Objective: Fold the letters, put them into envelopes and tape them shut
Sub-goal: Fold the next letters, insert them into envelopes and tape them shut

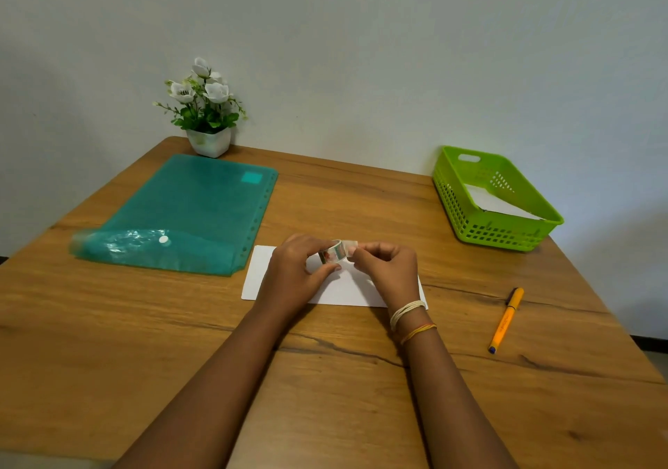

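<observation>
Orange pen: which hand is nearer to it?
Right. The right hand works the tape roll just left of the orange pen; the left hand sits farther left.

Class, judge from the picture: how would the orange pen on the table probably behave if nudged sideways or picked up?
The orange pen looks slim and round, so a sideways nudge would probably roll it across the wooden table. It seems rigid and light, likely easy to pinch. Its smooth barrel may slip slightly.

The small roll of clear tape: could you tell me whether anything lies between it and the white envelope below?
Nothing visible does: the small roll of clear tape, gripped by the left hand and right hand, hangs directly above the white envelope.
</observation>
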A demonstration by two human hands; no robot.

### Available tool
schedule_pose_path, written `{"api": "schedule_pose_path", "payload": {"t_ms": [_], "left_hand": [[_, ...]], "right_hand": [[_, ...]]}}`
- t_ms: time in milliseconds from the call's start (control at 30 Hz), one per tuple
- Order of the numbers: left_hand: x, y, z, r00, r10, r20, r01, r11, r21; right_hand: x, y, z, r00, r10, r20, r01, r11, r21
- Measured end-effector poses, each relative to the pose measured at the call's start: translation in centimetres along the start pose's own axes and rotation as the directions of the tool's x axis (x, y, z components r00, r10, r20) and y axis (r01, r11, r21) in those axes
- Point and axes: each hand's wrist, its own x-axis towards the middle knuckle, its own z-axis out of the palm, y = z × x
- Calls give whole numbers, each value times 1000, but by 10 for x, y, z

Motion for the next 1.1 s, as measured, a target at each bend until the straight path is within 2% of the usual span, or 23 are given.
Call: {"api": "schedule_pose_path", "payload": {"t_ms": [100, 200, 300, 433, 567, 733, 800, 933, 1000, 1100], "left_hand": [[-1, 2, 0, 1000, 0, 0, 0, 1000, -3], [1, 3, 0, 1000, -14, 5, 14, 1000, 8], [7, 3, 3, 999, -48, -1, 48, 994, 102], [27, 1, 10, 997, -45, 66, 29, 975, 221], [51, -1, 20, 989, -78, 124, 42, 962, 270], [65, -2, 25, 962, -90, 259, -2, 943, 334], [62, 2, 25, 972, -27, 234, -62, 929, 364], [47, 20, 28, 974, 211, 78, -222, 960, 172], [41, 28, 34, 966, 250, 63, -255, 963, 85], [36, 30, 43, 971, 233, 50, -235, 971, 34]], "right_hand": [[1, -5, -5, 989, 143, 39, -148, 969, 197], [2, -9, -10, 965, 250, 74, -260, 894, 366], [5, -12, -17, 942, 323, 87, -327, 831, 449], [7, -11, -22, 926, 354, 130, -365, 751, 550], [8, -11, -25, 918, 373, 131, -370, 691, 622], [11, -12, -29, 927, 360, 105, -341, 693, 635], [12, -13, -30, 931, 356, 85, -327, 704, 630], [12, -13, -29, 937, 344, 54, -305, 735, 606], [11, -13, -28, 944, 326, 39, -285, 755, 591], [11, -14, -29, 954, 299, 9, -252, 786, 564]]}}
